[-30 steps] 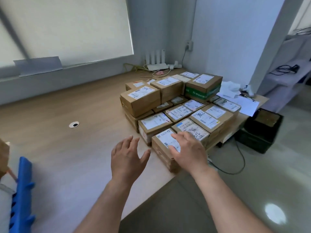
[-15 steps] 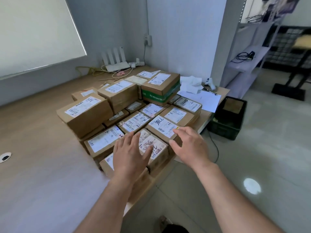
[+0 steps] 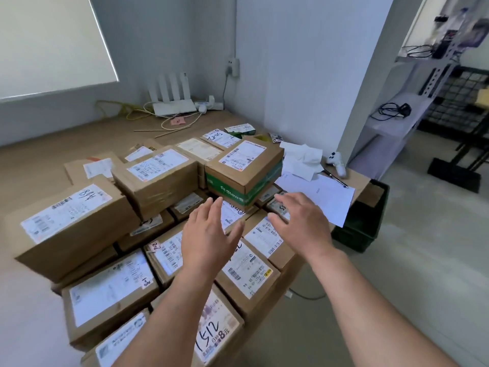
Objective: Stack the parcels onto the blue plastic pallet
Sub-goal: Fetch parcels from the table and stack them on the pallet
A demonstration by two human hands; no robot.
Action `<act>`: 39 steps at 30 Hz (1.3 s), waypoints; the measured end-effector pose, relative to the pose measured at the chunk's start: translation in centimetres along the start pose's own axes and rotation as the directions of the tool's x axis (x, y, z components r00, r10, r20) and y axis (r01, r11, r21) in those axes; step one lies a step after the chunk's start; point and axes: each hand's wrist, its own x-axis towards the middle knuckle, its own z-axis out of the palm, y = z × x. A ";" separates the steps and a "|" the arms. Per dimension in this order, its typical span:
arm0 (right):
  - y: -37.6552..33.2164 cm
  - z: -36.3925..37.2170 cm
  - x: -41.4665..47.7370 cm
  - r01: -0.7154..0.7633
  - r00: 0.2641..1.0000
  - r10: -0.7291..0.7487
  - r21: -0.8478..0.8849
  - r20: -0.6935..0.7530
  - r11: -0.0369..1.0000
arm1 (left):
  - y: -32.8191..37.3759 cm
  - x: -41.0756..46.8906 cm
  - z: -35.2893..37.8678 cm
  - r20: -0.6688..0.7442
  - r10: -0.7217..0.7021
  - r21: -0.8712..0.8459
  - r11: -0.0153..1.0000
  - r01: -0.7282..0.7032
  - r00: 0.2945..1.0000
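Several brown cardboard parcels with white shipping labels cover the right part of a wooden table (image 3: pixel 39 154). A parcel with a green printed band (image 3: pixel 244 172) sits on top of the pile at the back. My left hand (image 3: pixel 209 234) hovers with straight, spread fingers above the flat parcels just in front of it. To its right, my right hand (image 3: pixel 299 221) is held the same way, fingers extended toward the green-banded parcel's right side. Neither hand holds anything. The blue plastic pallet is out of view.
A white router (image 3: pixel 173 107) with cables lies at the table's back. Loose white papers (image 3: pixel 317 197), a pen and a small white device lie at the right end. A dark green crate (image 3: pixel 362 221) stands on the floor beside the table. A grey shelf stands at the right.
The view has moved closer and turned right, and the blue pallet edge has left the frame. Both hands have moved from the near parcels toward the green-banded parcel at the back.
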 end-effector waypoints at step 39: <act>14.3 5.0 27.4 -0.453 0.587 -0.397 0.693 0.705 0.560 | 8.6 9.5 7.4 0.105 -0.649 -0.664 0.518 0.539 0.754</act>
